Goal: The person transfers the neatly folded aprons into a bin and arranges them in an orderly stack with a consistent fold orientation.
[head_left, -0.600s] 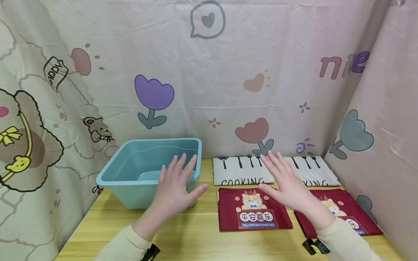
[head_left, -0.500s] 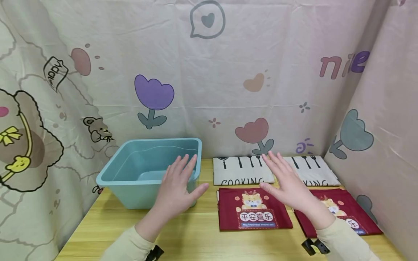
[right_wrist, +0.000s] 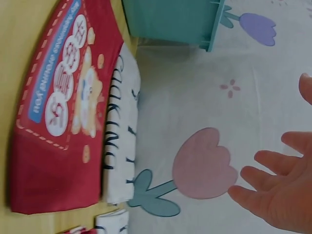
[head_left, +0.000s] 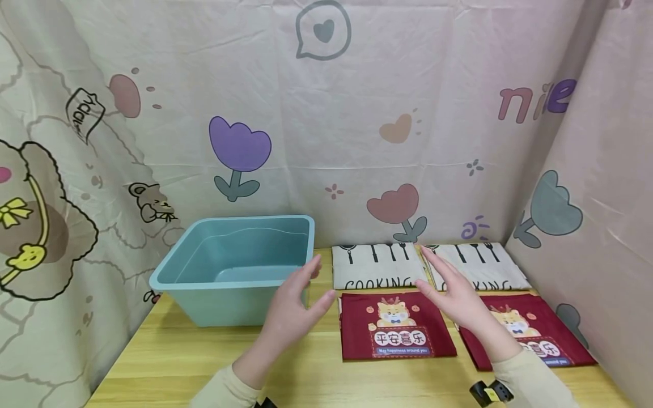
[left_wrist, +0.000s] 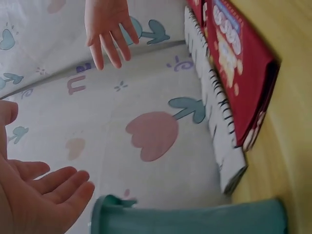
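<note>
My left hand (head_left: 294, 309) is raised in front of the right end of a teal plastic tub (head_left: 204, 306), its fingers loosely extended and holding nothing. Above the right side of the table my right hand (head_left: 456, 297) hovers with thumb and fingers spread, also holding nothing; in the head view it overlaps the folded cloths. Nearest to it are a folded red cloth (head_left: 357, 334) with a cartoon animal print and a second red cloth (head_left: 561, 334) on the right. Behind them lie two folded white cloths, one at the left (head_left: 377, 269) and one at the right (head_left: 497, 269), both with black cutlery prints.
The wooden table (head_left: 306, 379) carries everything. The tub's open top faces up, and its visible floor is bare. A printed curtain (head_left: 316, 141) hangs right behind the table and along both sides.
My left hand has moved right and slightly down, turning its palm inward, away from the tub's opening. My right hand has turned a little and shifted slightly right.
</note>
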### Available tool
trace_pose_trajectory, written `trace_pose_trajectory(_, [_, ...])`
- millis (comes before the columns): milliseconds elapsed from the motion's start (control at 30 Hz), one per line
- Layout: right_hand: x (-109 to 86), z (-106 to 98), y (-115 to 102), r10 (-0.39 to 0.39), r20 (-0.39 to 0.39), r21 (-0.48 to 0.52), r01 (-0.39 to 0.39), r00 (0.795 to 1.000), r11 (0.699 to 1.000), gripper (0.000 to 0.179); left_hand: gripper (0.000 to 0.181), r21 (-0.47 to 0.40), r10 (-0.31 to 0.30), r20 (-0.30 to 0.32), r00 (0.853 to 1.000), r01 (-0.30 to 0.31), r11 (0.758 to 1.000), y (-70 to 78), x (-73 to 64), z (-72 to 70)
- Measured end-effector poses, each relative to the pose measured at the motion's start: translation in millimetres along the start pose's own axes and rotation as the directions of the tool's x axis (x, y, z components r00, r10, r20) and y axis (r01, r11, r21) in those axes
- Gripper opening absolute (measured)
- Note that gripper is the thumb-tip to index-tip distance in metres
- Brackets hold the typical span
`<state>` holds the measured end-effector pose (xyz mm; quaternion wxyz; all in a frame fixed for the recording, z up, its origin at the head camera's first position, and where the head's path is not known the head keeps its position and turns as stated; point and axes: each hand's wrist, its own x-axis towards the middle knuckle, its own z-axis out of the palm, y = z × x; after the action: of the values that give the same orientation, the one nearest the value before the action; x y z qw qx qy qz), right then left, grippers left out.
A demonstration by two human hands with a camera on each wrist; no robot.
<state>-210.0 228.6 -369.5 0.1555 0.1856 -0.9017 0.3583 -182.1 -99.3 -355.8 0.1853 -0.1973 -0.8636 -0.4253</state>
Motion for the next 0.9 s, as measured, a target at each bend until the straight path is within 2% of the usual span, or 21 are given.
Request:
trace_pose_trajectory(100, [-3.3,1.4,5.6,0.015,-0.001,0.031,-0.015,1.000,0.999,0.068,0.068,-0.045,-0.013,0.036,0.999,0.015,0.999,-4.5,-4.3,9.9])
trace_pose_trajectory(200, [-6.8,3.7,12.5,0.040,0.009,0.041,-0.040,0.999,0.998,0.068,0.068,-0.085,-0.049,0.078,0.996,0.055,0.995,-10.6,-8.3,20.2])
trace_pose_trajectory(300, [-10.2,6.7,19.7,0.079,0.029,0.041,-0.080,0.996,0.996,0.069,0.068,-0.115,-0.103,0.120,0.987,0.117,0.986,-18.3,-11.0,30.2])
trace_pose_trajectory(467, [-15.6,12.6,29.8,0.122,0.047,0.043,-0.124,0.991,0.991,0.071,0.070,-0.150,-0.157,0.164,0.974,0.182,0.972,-34.1,-14.9,46.3])
trace_pose_trajectory(700, [-21.9,23.0,46.1,0.200,0.079,0.005,-0.201,0.977,0.980,0.072,0.070,-0.181,-0.246,0.208,0.947,0.284,0.941,-50.4,-17.1,63.5])
trace_pose_trajectory(900, [-25.8,29.2,59.3,0.294,0.109,-0.067,-0.288,0.949,0.955,0.069,0.071,-0.210,-0.313,0.244,0.918,0.365,0.907,-57.2,-17.3,71.2])
